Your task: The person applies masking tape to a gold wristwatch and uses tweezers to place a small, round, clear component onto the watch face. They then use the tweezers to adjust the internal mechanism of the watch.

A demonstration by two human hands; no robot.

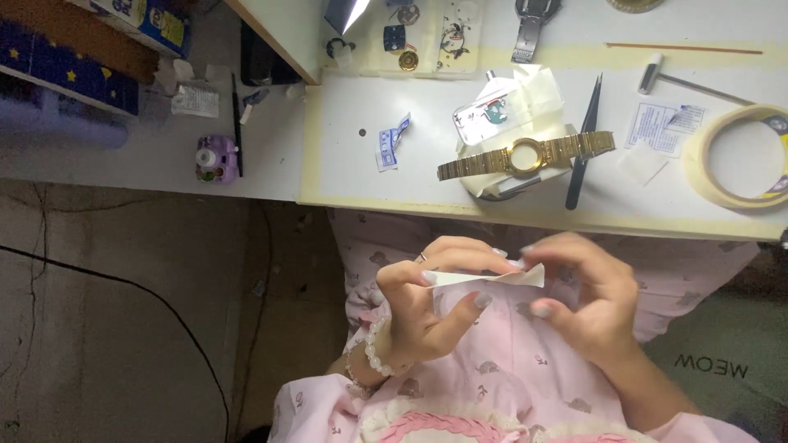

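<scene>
Left hand (419,299) and right hand (587,299), held over the lap below the tabletop (353,164), with the fingers (468,254) of both pinching opposite ends of a small white strip (488,278), possibly tape or paper; the view is too dim to tell. On the tabletop above lie a gold watch (525,156) resting on a white wrapper, black tweezers (584,139) just beside it, and a tape roll (739,156) at far right. The strip is free in the hands and not yet applied to anything; the watch lies untouched.
</scene>
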